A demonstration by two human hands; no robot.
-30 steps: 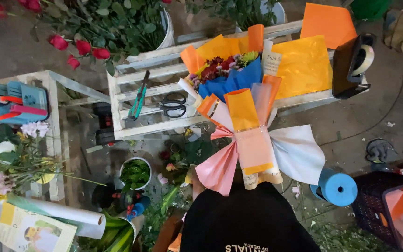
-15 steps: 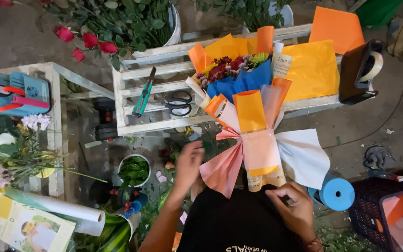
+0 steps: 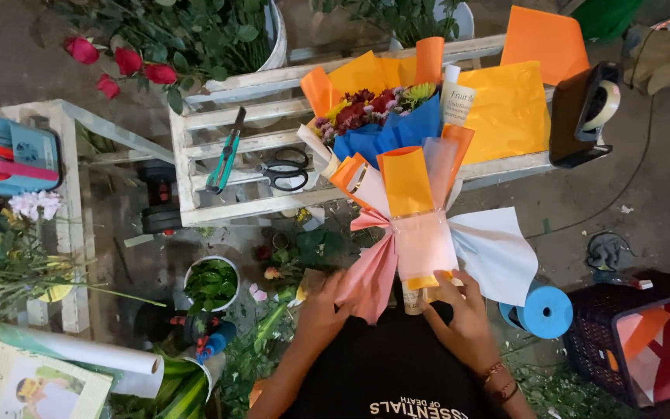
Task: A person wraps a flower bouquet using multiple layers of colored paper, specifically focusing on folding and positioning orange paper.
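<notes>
Both hands work the bouquet (image 3: pixel 397 178) lying on the white slatted surface (image 3: pixel 226 167): the left hand (image 3: pixel 326 306) pinches its pink wrapping (image 3: pixel 372 275), the right hand (image 3: pixel 459 310) presses the stem end, grip closed.

A white card tag (image 3: pixel 457 99) with dark print stands upright in the bouquet, beside its blue wrapping, over the slatted bench (image 3: pixel 195 159). At the lower left corner lies a yellow and green printed leaflet (image 3: pixel 29 384), partly under a white paper roll (image 3: pixel 94 355).
</notes>
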